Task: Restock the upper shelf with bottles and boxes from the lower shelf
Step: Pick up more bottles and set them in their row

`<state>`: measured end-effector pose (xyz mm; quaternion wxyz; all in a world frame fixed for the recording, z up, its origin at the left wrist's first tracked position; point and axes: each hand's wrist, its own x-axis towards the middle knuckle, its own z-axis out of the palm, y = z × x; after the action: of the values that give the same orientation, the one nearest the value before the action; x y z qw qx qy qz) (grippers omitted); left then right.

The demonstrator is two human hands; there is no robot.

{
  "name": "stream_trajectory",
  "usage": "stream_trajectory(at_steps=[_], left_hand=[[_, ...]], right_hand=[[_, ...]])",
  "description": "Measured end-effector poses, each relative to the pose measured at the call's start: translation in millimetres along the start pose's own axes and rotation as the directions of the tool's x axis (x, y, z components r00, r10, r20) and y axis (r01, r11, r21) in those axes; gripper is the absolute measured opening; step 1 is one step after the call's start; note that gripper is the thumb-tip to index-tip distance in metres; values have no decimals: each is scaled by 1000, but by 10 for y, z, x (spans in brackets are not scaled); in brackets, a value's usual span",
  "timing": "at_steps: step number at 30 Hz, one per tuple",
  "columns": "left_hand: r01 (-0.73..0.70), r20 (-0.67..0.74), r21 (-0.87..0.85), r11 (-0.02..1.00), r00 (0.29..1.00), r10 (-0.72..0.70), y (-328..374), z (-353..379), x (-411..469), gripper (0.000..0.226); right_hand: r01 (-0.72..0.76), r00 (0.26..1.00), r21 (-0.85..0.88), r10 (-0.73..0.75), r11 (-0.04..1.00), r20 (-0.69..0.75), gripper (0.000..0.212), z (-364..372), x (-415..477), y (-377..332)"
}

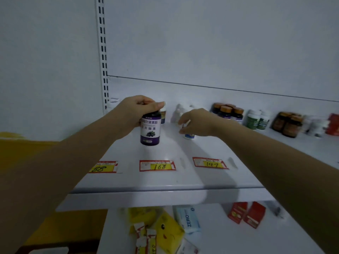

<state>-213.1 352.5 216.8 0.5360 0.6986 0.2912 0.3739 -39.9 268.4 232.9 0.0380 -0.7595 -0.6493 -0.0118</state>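
The left hand [135,110] reaches forward, its fingers clenched around the cap of a purple bottle [150,132], which is upright on the left of the white upper shelf [165,180], beyond the 168 price tag [157,165]. The right hand [199,123] curls over a small white bottle [189,136]; I cannot tell if it grips. Brown-capped bottles [227,111] and green bottles [257,120] stand far right. On the lower shelf [220,235] lie yellow packets [165,230] and 2 red boxes [246,214].

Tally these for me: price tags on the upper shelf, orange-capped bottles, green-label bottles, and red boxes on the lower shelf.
Red-and-yellow paper price tags, upper shelf: 3
Dark orange-capped bottles: 4
White-capped green-label bottles: 2
Red cardboard boxes, lower shelf: 2
Total: 11
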Motion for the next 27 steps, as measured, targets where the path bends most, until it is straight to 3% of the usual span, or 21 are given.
stream_trajectory(at_steps=[10, 19, 24, 27], left_hand=[[4, 45, -49, 999, 999, -2, 381, 1290, -186, 33], [-22, -100, 72, 997, 995, 29, 475, 2486, -18, 34], [94, -249, 124, 988, 966, -61, 289, 2704, 340, 39], [101, -327, 191, 976, 944, -34, 143, 2747, 582, 40]], right_hand=[[-46, 998, 70, 49, 996, -33, 37, -85, -846, 1131], [-66, 997, 75, 68, 995, -28, 39, -138, -1290, 2374], [-37, 999, 81, 38, 996, -16, 38, -93, -1140, 2718], [-24, 999, 92, 26, 996, -25, 38, -19, -961, 2836]])
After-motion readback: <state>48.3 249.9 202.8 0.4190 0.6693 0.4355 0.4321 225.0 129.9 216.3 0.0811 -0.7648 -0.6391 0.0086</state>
